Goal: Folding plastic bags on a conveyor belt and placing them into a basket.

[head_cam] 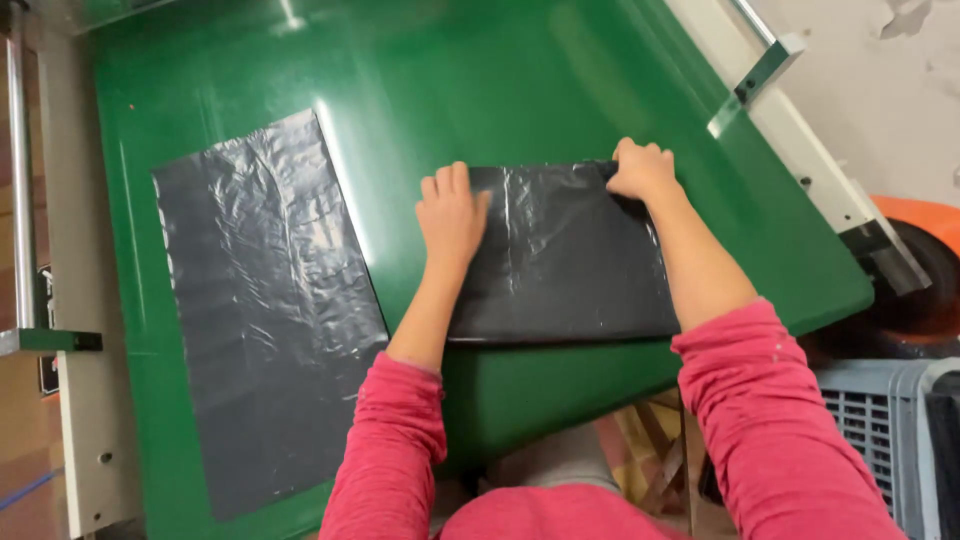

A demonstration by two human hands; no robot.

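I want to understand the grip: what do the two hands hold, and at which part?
The right hand pinches the far right corner of the folded black plastic bag. The left hand lies flat on its left edge, pressing, not gripping.

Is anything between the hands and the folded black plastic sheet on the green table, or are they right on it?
Nothing visible stands between them. The left hand lies flat on the left edge of the folded black sheet, and the right hand grips its far right corner. The larger black sheet lies apart to the left on the green table.
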